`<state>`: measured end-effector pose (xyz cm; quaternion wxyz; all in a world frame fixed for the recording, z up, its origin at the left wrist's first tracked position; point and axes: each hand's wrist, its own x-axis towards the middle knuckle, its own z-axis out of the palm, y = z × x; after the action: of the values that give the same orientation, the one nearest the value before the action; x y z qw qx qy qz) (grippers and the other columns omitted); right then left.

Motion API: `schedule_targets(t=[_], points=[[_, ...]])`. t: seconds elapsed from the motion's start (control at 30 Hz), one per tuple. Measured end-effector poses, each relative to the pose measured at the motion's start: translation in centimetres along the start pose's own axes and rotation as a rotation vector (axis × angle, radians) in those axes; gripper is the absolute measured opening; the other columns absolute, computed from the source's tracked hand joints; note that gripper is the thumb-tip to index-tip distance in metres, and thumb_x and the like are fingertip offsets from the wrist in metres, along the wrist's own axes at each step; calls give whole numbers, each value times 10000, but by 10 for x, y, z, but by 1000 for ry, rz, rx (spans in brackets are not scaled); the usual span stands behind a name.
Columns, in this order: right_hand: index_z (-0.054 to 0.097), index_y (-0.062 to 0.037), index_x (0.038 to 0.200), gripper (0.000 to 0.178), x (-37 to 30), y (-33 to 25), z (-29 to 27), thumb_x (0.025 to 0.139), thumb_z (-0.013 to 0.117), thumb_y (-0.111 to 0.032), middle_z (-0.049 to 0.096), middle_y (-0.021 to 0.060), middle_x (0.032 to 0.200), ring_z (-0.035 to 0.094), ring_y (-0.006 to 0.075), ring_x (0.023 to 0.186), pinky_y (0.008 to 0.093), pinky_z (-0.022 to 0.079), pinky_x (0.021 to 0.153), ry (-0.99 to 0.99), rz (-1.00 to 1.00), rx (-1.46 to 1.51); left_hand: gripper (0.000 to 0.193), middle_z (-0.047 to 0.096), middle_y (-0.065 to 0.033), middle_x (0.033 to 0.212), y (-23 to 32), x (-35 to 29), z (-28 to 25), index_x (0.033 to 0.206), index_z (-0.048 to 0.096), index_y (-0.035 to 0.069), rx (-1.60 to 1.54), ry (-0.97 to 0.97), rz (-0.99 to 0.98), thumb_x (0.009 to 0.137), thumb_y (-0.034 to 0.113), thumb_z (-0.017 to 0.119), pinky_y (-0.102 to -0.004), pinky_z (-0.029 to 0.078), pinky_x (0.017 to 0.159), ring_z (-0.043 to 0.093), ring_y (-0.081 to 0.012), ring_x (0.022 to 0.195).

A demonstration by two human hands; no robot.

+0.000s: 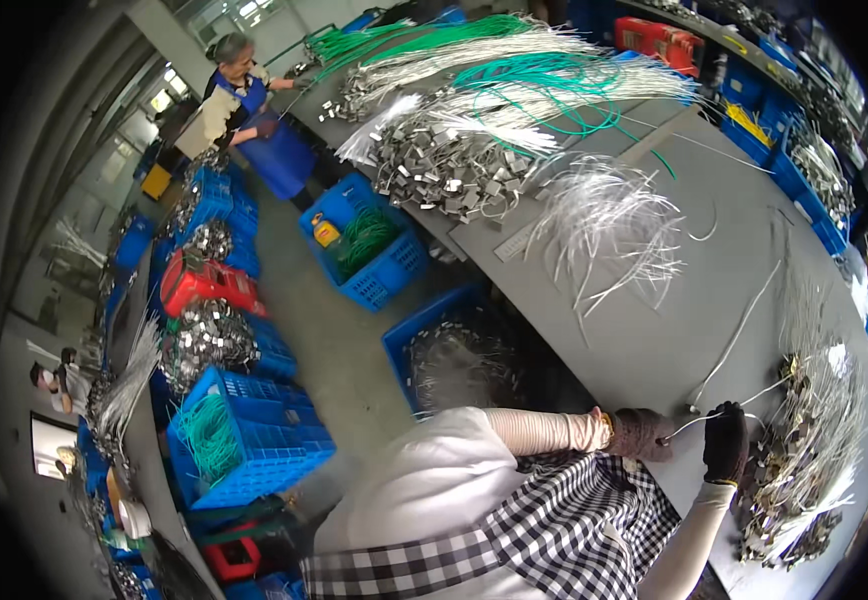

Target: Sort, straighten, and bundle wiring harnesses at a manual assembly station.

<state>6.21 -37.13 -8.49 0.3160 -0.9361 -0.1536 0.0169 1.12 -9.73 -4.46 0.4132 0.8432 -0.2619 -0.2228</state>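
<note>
My left hand (pixel 642 435), in a brown knit glove, is closed on one end of a thin white wire (pixel 692 424). The wire curves up to the fingertips of my right hand (pixel 725 442), which wears a dark glove and is closed on it. Past those fingers the wire runs on toward a pile of wires with small metal pieces (pixel 799 470) at the right. Just above my hands a separate wire (pixel 739 335) lies on the grey table (pixel 684 330), a small metal block at its near end.
A loose heap of clear-white wires (pixel 609 225) lies farther up the table, beside a mound of small metal blocks (pixel 444 170). Green wires (pixel 544 80) lie beyond. Blue crates (pixel 369 250) stand on the floor at left. A person in a blue apron (pixel 269 140) works at the far end.
</note>
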Motion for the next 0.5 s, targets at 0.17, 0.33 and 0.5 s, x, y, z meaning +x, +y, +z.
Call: schedule_targets(t=[0.17, 0.33, 0.5], points=[[525, 46, 1285, 299, 9, 4, 16, 1024, 514, -100, 635, 145, 1190, 626, 248, 1077, 359, 503, 971, 210, 84, 712, 261, 666, -117, 922, -87, 26, 55, 1008, 657, 75, -77, 343, 82, 876, 299, 633, -405, 523, 698, 655, -289, 791], [450, 50, 1426, 411, 2, 146, 3, 1077, 418, -164, 575, 172, 1364, 575, 240, 1230, 364, 441, 1096, 186, 52, 690, 390, 638, -93, 1069, -69, 75, 60, 1170, 614, 84, 180, 88, 303, 1008, 406, 465, -416, 522, 814, 642, -267, 905], [485, -17, 1443, 431, -27, 98, -42, 1048, 413, -173, 578, 157, 1388, 545, 236, 1273, 380, 388, 1119, 438, 68, 712, 447, 734, -138, 1019, 38, 24, 2, 1161, 638, 49, -353, 81, 200, 946, 441, 640, -422, 543, 850, 711, -298, 925]])
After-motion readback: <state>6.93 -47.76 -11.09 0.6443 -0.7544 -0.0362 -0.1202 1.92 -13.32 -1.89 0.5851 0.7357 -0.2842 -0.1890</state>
